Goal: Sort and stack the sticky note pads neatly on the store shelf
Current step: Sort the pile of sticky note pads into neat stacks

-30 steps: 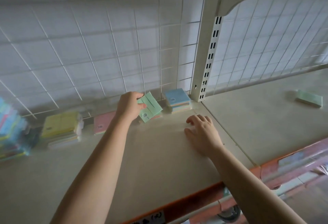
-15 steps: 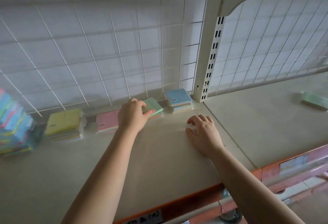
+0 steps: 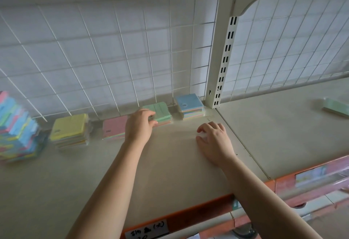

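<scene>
Landmark: slotted upright post [image 3: 224, 59], cream, standing at the back of the shelf [image 3: 170, 163].
Left grip [image 3: 140, 125]: bare hand, left of the post. Fingers curl over the near-left corner of the green pad, thumb at its front edge; it holds that pad.
Green pad [image 3: 160, 111]: lies flat on top of a short stack at the shelf back, the second stack left of the post. A pinkish edge shows beneath it.
Right grip [image 3: 214, 140]: bare hand, in front of the post. Rests palm-down on the shelf, fingers loosely bent, nothing in it.
Blue stack [image 3: 189, 104]: just left of the post's foot, blue pad on top.
Pink stack [image 3: 113, 130]: third left of the post, its right side hidden behind the left grip.
Yellow stack [image 3: 69, 130]: fourth left of the post, apart from the pink one.
Mixed heap [image 3: 17, 127]: farthest left of the post, at the frame edge. Many colours, uneven, blurred.
Lone pad [image 3: 336, 107]: green, well right of the post on the neighbouring shelf section, blurred.
Wire grid [image 3: 113, 49]: back panel on both sides of the post.
Front rail [image 3: 198, 214]: orange, well in front of the post. It carries a handwritten label [image 3: 149, 229], not legible.
</scene>
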`<state>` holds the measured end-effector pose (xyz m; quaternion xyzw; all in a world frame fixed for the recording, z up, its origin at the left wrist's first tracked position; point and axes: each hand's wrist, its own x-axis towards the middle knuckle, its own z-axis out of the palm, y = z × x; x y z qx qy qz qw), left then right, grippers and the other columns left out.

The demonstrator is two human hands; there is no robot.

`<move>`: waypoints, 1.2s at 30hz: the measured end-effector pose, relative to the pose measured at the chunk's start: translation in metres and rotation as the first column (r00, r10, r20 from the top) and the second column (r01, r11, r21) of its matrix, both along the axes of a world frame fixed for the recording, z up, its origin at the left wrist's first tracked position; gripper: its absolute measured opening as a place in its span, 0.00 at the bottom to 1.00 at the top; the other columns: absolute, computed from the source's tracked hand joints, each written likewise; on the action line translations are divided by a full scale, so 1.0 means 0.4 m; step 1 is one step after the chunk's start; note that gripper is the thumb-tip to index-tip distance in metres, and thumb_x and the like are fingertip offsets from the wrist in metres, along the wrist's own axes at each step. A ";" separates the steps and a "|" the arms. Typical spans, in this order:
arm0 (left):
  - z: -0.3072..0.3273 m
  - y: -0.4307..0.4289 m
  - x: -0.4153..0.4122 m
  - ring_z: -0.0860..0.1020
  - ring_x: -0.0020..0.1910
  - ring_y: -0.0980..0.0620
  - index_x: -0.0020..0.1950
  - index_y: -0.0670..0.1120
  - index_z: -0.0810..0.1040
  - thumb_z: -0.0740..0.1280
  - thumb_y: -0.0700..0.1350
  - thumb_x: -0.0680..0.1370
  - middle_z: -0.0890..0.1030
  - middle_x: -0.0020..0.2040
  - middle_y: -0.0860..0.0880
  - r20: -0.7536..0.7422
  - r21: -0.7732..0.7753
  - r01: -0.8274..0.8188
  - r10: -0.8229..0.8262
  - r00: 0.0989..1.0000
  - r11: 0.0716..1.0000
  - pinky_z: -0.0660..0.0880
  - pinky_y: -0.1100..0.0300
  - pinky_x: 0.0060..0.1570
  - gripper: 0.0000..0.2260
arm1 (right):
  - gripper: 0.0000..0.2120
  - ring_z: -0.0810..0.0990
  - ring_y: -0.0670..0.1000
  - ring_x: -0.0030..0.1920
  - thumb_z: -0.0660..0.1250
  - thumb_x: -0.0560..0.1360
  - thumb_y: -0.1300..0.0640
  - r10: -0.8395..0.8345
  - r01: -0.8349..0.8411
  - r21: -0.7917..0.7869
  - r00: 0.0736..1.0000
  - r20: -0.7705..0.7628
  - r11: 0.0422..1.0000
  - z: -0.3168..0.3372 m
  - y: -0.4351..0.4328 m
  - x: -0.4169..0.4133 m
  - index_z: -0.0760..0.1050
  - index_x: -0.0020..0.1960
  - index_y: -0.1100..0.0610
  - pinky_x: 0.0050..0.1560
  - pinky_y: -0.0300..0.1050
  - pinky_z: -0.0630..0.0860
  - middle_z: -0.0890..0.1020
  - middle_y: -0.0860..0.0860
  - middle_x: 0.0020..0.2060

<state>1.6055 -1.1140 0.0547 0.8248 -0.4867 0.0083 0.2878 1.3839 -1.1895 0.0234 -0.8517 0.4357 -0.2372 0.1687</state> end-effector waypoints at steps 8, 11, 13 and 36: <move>0.002 -0.009 -0.046 0.74 0.59 0.42 0.61 0.46 0.78 0.70 0.46 0.74 0.77 0.57 0.46 0.158 0.010 0.013 -0.015 0.987 1.000 0.70 0.51 0.58 0.16 | 0.11 0.72 0.56 0.54 0.64 0.74 0.59 0.100 -0.101 0.008 0.994 0.052 0.995 0.019 -0.018 -0.022 0.75 0.56 0.58 0.55 0.43 0.66 0.78 0.53 0.49; 0.007 -0.023 -0.105 0.75 0.53 0.41 0.57 0.47 0.80 0.71 0.46 0.72 0.77 0.53 0.46 0.211 -0.063 0.061 -0.046 0.976 0.996 0.71 0.50 0.54 0.14 | 0.11 0.75 0.55 0.50 0.65 0.73 0.59 0.119 -0.120 0.004 0.990 0.078 0.993 0.029 -0.035 -0.054 0.75 0.55 0.57 0.51 0.43 0.68 0.78 0.53 0.48; 0.016 -0.041 -0.151 0.76 0.51 0.42 0.54 0.48 0.80 0.71 0.47 0.72 0.77 0.50 0.47 0.224 -0.089 0.092 -0.070 0.972 0.992 0.72 0.50 0.51 0.11 | 0.11 0.75 0.55 0.49 0.66 0.73 0.59 0.105 -0.106 0.003 0.991 0.077 0.994 0.032 -0.056 -0.087 0.76 0.55 0.56 0.49 0.42 0.69 0.79 0.53 0.48; 0.005 -0.390 -0.668 0.78 0.53 0.52 0.58 0.53 0.78 0.66 0.52 0.76 0.80 0.52 0.53 0.167 0.083 0.520 -0.526 0.834 0.850 0.71 0.55 0.54 0.12 | 0.07 0.78 0.58 0.43 0.68 0.71 0.59 -0.267 0.266 -0.035 0.963 -0.038 0.963 0.037 -0.435 -0.640 0.80 0.49 0.57 0.46 0.47 0.73 0.79 0.55 0.44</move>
